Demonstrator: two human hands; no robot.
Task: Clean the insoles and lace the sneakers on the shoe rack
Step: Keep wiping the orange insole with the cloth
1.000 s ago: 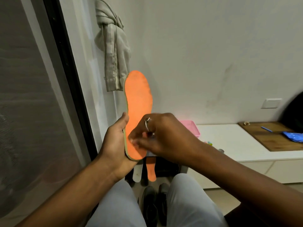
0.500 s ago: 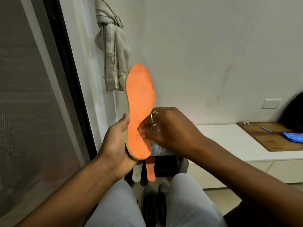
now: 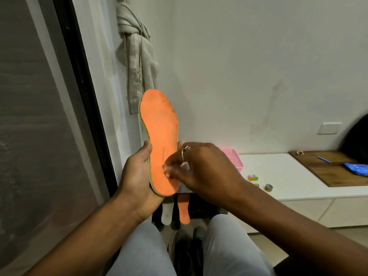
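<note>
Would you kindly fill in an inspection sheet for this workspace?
Surface: white bench at right.
Job's things: insole upright in hand; second orange insole and white insole standing below; dark shoes on floor.
Clutter: pink tub, board, blue pack, pen on bench.
Grippers: left hand grips insole's lower end; right hand presses what seems a cloth on it.
Cables: nothing seen.
Surroundings: wall, knotted curtain, glass door.

I get dim, flat indoor light with soft shadows. The right hand (image 3: pixel 201 168) blurs at the fingers; the wide lens bows the door frame (image 3: pixel 81 82) at left.
</note>
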